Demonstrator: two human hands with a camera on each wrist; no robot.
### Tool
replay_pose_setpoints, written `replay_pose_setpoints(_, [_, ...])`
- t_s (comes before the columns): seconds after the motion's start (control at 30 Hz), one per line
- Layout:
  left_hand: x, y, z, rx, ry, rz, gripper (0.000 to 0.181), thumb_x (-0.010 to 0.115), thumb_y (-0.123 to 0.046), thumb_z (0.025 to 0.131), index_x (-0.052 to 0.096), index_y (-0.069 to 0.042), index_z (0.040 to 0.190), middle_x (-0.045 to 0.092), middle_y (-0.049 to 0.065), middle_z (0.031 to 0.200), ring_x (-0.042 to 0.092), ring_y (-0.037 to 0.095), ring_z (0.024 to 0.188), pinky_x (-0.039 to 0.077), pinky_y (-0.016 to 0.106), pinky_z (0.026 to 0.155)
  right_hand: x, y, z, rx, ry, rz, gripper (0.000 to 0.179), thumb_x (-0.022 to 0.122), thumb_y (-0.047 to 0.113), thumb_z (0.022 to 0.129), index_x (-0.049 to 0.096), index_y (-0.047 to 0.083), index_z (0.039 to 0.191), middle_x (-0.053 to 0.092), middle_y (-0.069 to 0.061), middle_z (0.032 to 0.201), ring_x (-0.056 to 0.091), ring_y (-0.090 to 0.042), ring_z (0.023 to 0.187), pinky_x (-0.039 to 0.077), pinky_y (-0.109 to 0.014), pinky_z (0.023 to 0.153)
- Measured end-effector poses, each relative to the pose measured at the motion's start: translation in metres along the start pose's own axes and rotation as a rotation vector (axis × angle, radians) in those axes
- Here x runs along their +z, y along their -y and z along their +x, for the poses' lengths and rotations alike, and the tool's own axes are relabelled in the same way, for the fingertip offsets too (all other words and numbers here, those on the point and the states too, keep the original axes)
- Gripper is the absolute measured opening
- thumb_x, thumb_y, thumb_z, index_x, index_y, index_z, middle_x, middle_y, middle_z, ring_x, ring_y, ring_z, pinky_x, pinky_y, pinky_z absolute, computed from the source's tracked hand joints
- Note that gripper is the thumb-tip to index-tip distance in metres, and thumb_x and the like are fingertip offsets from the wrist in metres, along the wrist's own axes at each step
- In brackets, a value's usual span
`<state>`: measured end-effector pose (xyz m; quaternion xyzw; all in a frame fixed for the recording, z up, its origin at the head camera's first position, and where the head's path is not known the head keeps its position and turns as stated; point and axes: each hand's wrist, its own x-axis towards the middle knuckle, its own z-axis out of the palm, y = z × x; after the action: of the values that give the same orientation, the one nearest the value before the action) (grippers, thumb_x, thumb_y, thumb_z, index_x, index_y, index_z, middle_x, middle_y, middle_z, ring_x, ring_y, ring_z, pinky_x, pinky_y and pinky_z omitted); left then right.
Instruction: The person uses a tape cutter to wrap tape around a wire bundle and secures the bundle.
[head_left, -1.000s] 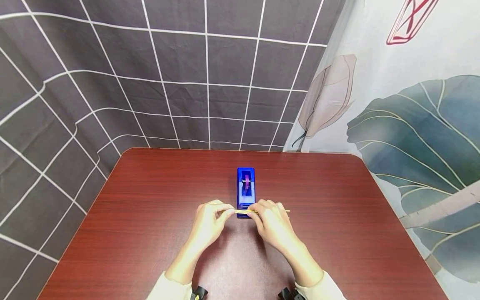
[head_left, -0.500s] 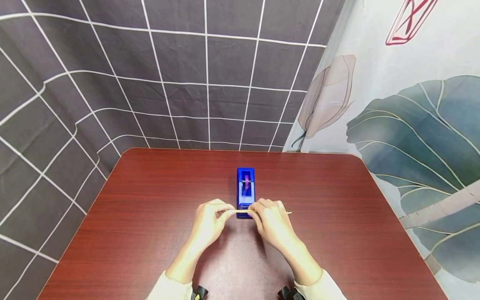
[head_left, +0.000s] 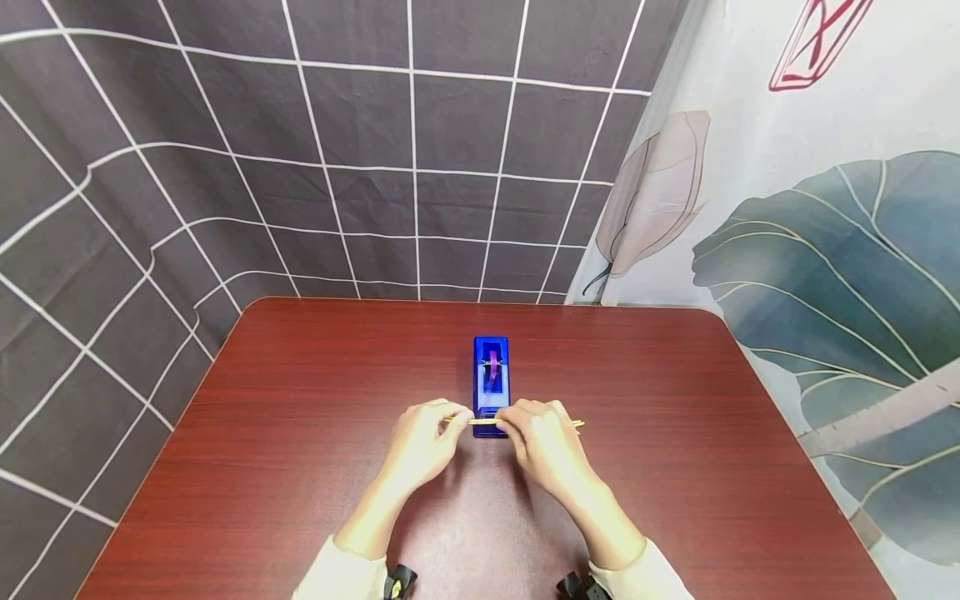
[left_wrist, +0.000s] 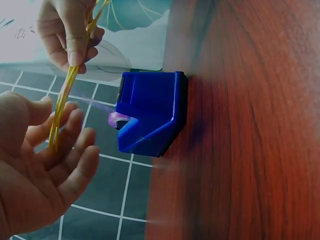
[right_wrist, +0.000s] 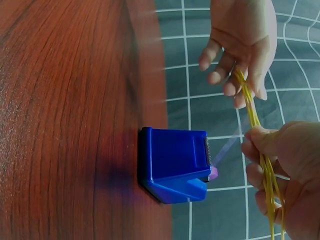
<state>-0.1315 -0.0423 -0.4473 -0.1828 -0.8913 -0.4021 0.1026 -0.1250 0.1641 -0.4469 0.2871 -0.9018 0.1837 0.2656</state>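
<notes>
Tape dispenser [right_wrist: 172,155]: blue, on the worktop [head_left: 315,375], a purple tape roll [head_left: 492,364] inside.
Yellow strands [right_wrist: 253,115]: we see them between the left hand [head_left: 422,440] and the right hand [head_left: 551,446], at the dispenser's near end.
Shift: the left hand sits slightly farther right than before.
Left grip: half closed, loosely pinching the strands' left end.
Right grip: thumb and fingertips pinching them, right end jutting past.

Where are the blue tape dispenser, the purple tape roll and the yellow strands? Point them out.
Blue tape dispenser [right_wrist: 174,153]: right wrist view, flat face beside the toothed cutter.
Purple tape roll [head_left: 492,365]: head view, its visible top.
Yellow strands [left_wrist: 63,97]: left wrist view, the middle stretch.
</notes>
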Motion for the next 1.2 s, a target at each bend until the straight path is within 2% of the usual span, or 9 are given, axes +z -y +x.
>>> replay_pose_setpoints(0.13, [-0.001,-0.001,0.001,0.009,0.056,0.036,0.017,0.066,-0.020,0.097,0.078,-0.015,0.086,0.071,-0.006,0.083,0.067,0.014,0.077,0.052,0.035,0.068,0.000,0.000,0.000,0.001,0.014,0.002,0.006,0.076,0.011,0.087,0.071,0.015,0.087,0.066,0.004,0.075,0.064,-0.016,0.070,0.045,-0.038,0.068])
replay_pose_setpoints(0.4, [0.000,0.001,0.002,0.069,0.029,0.005,0.015,0.069,-0.014,0.095,0.078,-0.012,0.084,0.068,-0.005,0.079,0.064,0.012,0.072,0.051,0.033,0.066,-0.001,0.004,0.002,0.086,0.082,0.030,0.007,0.073,0.011,0.091,0.070,0.016,0.087,0.067,0.006,0.078,0.062,-0.010,0.068,0.047,-0.037,0.065])
replay_pose_setpoints(0.57, [0.001,0.003,0.002,0.089,0.022,0.000,0.016,0.069,-0.014,0.095,0.077,-0.015,0.081,0.064,-0.009,0.075,0.057,0.007,0.067,0.048,0.030,0.063,-0.002,0.008,0.005,0.133,0.101,0.036,0.018,0.071,0.011,0.092,0.066,0.017,0.075,0.053,0.009,0.065,0.048,-0.007,0.055,0.042,-0.031,0.053])
replay_pose_setpoints(0.7, [0.002,0.005,0.003,0.095,0.017,0.002,0.015,0.070,-0.013,0.094,0.078,-0.014,0.081,0.063,-0.009,0.074,0.055,0.008,0.066,0.047,0.030,0.063,-0.004,0.011,0.008,0.181,0.126,0.046,0.026,0.071,0.012,0.093,0.061,0.017,0.069,0.043,0.009,0.061,0.040,-0.008,0.052,0.036,-0.030,0.050])
replay_pose_setpoints(0.83, [0.002,0.006,0.003,0.097,0.007,0.003,0.013,0.071,-0.012,0.093,0.078,-0.013,0.083,0.063,-0.009,0.074,0.055,0.009,0.065,0.047,0.031,0.062,-0.005,0.014,0.011,0.208,0.130,0.053,0.024,0.071,0.013,0.093,0.065,0.016,0.070,0.048,0.008,0.063,0.045,-0.010,0.054,0.039,-0.031,0.051])
replay_pose_setpoints(1.03, [0.001,0.006,0.003,0.096,0.011,0.005,0.011,0.072,-0.012,0.092,0.079,-0.015,0.083,0.059,-0.011,0.071,0.052,0.008,0.063,0.045,0.030,0.060,-0.004,0.014,0.011,0.192,0.106,0.061,0.019,0.071,0.012,0.092,0.070,0.015,0.074,0.057,0.006,0.067,0.055,-0.013,0.059,0.046,-0.035,0.057])
replay_pose_setpoints(1.2, [0.001,0.006,0.003,0.094,-0.001,0.023,0.010,0.072,-0.014,0.092,0.080,-0.015,0.085,0.060,-0.011,0.072,0.053,0.007,0.064,0.045,0.029,0.060,-0.003,0.013,0.011,0.203,0.133,0.066,0.016,0.072,0.012,0.092,0.070,0.014,0.076,0.063,0.005,0.069,0.058,-0.014,0.060,0.048,-0.038,0.059])
